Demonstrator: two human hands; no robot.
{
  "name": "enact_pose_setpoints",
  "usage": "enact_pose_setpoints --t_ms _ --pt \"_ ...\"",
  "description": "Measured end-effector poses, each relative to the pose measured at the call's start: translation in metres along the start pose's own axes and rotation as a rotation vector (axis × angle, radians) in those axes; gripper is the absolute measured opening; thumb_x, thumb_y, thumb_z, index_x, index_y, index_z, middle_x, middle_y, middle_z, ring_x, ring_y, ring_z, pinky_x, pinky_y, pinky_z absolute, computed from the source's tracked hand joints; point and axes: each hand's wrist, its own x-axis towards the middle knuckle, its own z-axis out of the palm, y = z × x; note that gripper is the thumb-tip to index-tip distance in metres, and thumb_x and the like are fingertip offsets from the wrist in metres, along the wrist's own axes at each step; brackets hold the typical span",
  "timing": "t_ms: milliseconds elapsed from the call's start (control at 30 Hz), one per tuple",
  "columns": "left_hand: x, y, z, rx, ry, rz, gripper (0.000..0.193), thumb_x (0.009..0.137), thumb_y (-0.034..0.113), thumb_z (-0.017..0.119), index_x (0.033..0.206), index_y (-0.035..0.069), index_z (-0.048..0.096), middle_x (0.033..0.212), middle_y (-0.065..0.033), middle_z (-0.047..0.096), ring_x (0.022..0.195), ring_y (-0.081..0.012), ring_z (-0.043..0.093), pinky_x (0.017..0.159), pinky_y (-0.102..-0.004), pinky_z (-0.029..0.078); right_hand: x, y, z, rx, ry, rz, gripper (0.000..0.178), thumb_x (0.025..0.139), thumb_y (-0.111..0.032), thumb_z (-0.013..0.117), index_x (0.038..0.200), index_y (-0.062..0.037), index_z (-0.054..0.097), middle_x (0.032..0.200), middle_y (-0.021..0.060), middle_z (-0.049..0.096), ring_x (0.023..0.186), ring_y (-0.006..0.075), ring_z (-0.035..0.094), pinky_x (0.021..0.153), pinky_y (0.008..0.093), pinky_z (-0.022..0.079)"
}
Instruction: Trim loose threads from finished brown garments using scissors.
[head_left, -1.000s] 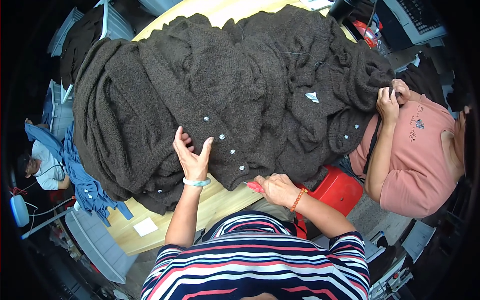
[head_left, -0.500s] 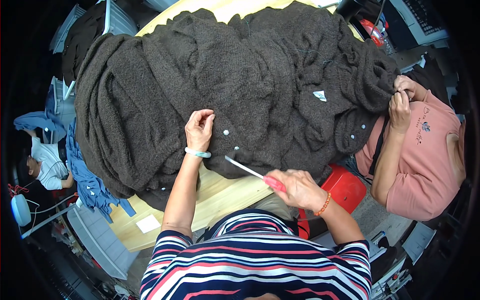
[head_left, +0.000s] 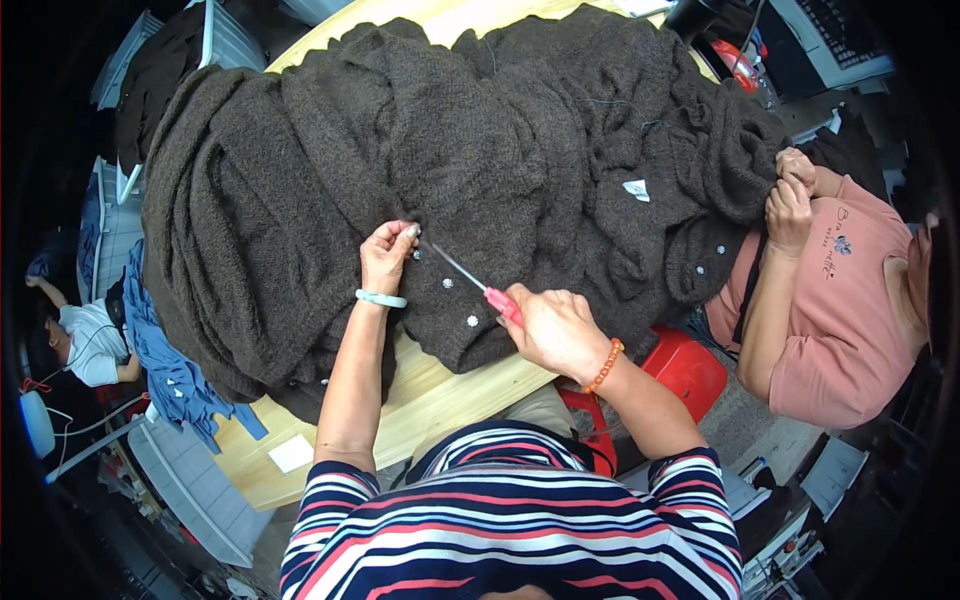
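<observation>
A big heap of dark brown knitted cardigans (head_left: 480,160) with small pale buttons covers a wooden table (head_left: 420,410). My left hand (head_left: 387,255) pinches the knit at a button edge, fingers closed on the fabric. My right hand (head_left: 555,330) holds red-handled scissors (head_left: 480,285), their thin metal blades pointing up-left toward my left fingertips. Pale buttons (head_left: 472,321) lie between my two hands.
A person in a pink shirt (head_left: 850,300) stands at the right, both hands on the heap's edge. A red stool (head_left: 685,365) sits under my right forearm. Another person (head_left: 85,340) sits at far left beside blue cloth (head_left: 170,370). A white paper slip (head_left: 292,453) lies on the table.
My left hand went from flat and spread on the knit to pinching it. My right hand brought the scissors up from the table edge, tips now at my left fingers.
</observation>
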Motion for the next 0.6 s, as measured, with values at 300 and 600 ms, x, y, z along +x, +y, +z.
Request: enact_pose_setpoints --t_ms 300,600 --pt "-0.015 -0.006 0.005 0.177 0.033 0.144 0.024 0.091 0.008 0.067 0.113 0.002 0.061 0.093 0.0005 0.061 0.077 -0.0078 0.054 0.072 -0.0213 0.046 -0.002 0.004 0.004 0.033 -0.063 0.035 0.024 0.092 -0.028 0.06 0.105 -0.0078 0.058 0.074 0.0208 0.066 0.075 0.0417 0.066 0.072 0.052 0.052" --pt "-0.067 -0.014 0.032 0.694 0.176 0.507 0.058 0.075 -0.001 0.072 0.13 0.004 0.054 0.105 -0.0102 0.056 0.081 -0.0213 0.052 0.073 -0.0299 0.047 -0.039 0.01 0.004 -0.039 -0.083 0.057 0.021 0.09 -0.025 0.061 0.1 -0.0069 0.059 0.07 0.0204 0.066 0.07 0.0393 0.068 0.065 0.0505 0.054"
